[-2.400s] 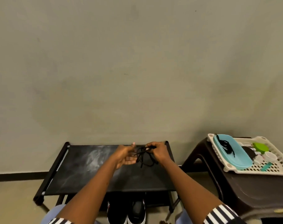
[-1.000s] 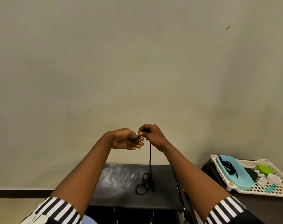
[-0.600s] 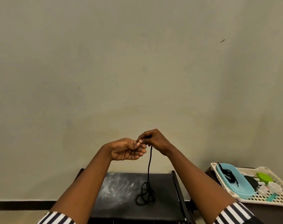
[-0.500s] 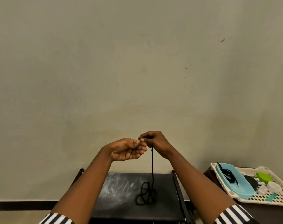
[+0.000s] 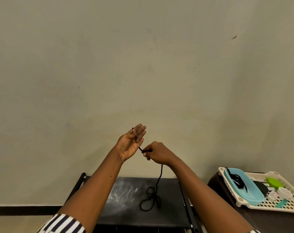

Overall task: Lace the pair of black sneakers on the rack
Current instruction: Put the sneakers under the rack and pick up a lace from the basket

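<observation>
- A black shoelace [image 5: 160, 172] runs through the middle of the frame: its upper end lies across the left hand, it passes through the right hand, then hangs down to the rack.
- The lower part of the lace sits in loose loops on the rack's top shelf, right of the shelf's middle, in the lower centre of the frame.
- The right hand [image 5: 157, 153] is just right of centre, knuckles up, with fingers curled and pinching the lace near where it leaves the other hand.
- The left hand [image 5: 130, 142] is just left of it and slightly higher, palm turned up, fingers straight and released; the lace's tip rests along the fingers and shows as a dark point near the fingertips.
- The two hands are just beside each other, joined by a short stretch of lace.
- The black rack [image 5: 126, 209] stands against the wall at the bottom centre; its top shelf is dark with pale smudges on the left part.
- I cannot see the sneakers from here; the arms and the bottom edge of the frame cover what lies under the shelf.
- A striped sleeve [image 5: 64, 224] shows at the lower left.
- At the lower right, on a dark brown stand [image 5: 227, 199], sits a cream perforated basket [image 5: 277, 206].
- Inside the basket a light blue tray [image 5: 248, 190] holds another black lace [image 5: 238, 179], beside a green lid [image 5: 274, 181] and small pale containers.
- A plain beige wall [image 5: 143, 64] fills the rest of the view.
</observation>
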